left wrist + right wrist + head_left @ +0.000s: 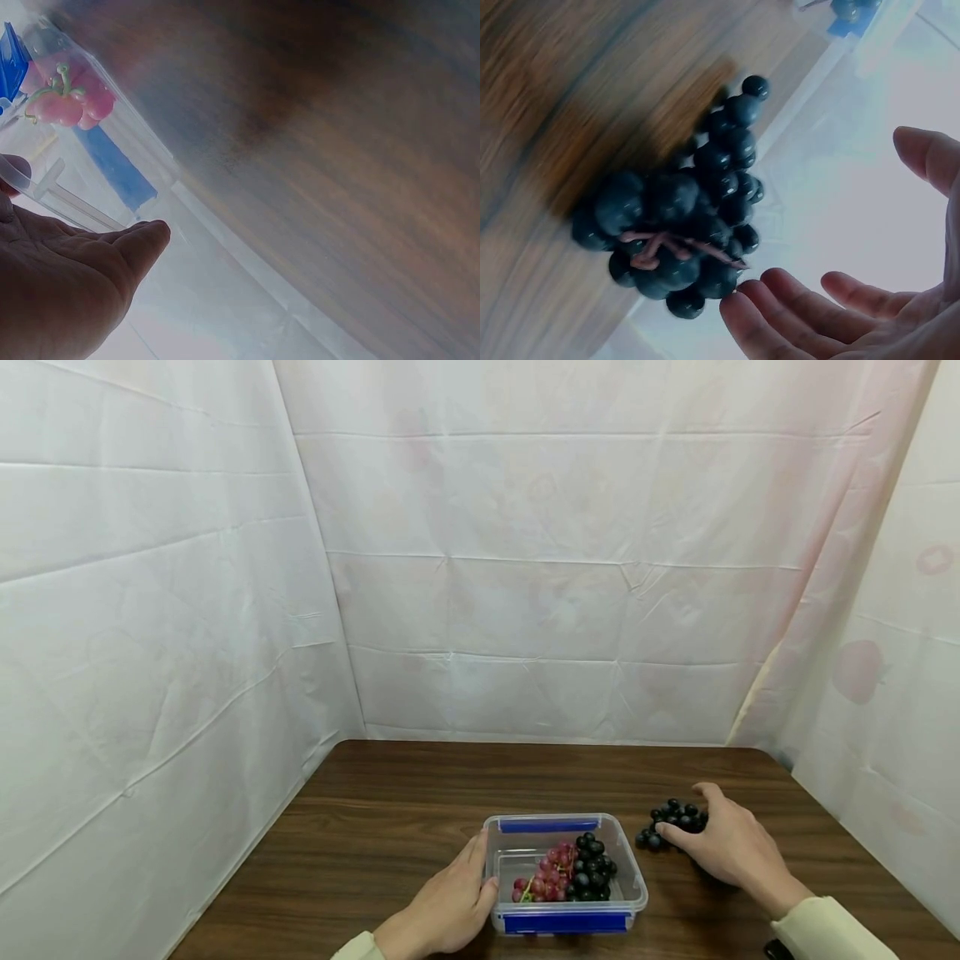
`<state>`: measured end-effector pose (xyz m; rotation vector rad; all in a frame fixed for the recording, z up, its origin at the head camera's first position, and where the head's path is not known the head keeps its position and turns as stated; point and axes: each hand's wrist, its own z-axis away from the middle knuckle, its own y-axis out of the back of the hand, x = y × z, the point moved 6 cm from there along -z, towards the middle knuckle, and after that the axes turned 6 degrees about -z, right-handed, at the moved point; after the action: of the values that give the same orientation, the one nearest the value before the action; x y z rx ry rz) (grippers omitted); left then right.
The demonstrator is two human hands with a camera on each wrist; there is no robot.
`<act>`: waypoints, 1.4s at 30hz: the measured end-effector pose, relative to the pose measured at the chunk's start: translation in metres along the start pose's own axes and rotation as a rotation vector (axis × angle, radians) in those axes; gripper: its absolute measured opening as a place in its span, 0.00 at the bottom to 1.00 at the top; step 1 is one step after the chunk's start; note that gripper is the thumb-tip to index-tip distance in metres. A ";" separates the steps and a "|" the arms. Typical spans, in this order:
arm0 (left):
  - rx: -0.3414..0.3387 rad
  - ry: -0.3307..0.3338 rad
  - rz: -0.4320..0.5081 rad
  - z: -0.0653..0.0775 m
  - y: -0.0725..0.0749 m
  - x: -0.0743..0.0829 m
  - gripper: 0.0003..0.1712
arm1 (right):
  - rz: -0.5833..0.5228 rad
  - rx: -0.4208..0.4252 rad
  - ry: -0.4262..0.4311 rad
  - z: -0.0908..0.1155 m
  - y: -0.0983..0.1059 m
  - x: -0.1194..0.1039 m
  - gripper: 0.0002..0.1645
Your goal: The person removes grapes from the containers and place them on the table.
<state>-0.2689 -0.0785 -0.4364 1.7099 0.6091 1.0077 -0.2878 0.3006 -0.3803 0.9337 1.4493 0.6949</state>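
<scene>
A clear plastic container [632, 864] with blue latches stands on the table, holding a bunch of red grapes [551, 875] and a bunch of black grapes [591, 870] side by side. Along its left wall rests my left hand [452, 897], fingers straight, thumb by the front left corner. To the right of the container lies another bunch of black grapes [675, 217] with a reddish stem. My right hand [731, 843] is over the right side of that bunch, thumb and fingers spread; in the right wrist view its fingertips [739, 307] are at the grapes' edge, not curled round them.
The brown wooden table [360, 843] is bordered by white sheets [525, 610] at the back and both sides. A small dark object [777, 950] shows partly beside the right sleeve, too little of it to identify.
</scene>
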 end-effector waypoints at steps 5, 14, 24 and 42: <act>-0.003 0.004 -0.003 0.000 0.000 0.000 0.42 | -0.011 0.011 0.038 0.003 -0.002 -0.014 0.68; -0.005 0.004 0.001 0.000 -0.001 -0.001 0.42 | -0.030 0.034 0.116 0.014 -0.004 -0.039 0.62; -0.002 0.001 -0.001 -0.001 0.000 -0.001 0.42 | -0.100 0.003 0.341 0.025 -0.013 -0.067 0.43; -0.021 0.016 0.010 -0.003 -0.004 -0.004 0.42 | -0.027 -0.144 0.554 0.031 -0.030 -0.086 0.36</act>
<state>-0.2727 -0.0786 -0.4406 1.6892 0.5985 1.0320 -0.2651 0.2084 -0.3658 0.6304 1.8583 1.0789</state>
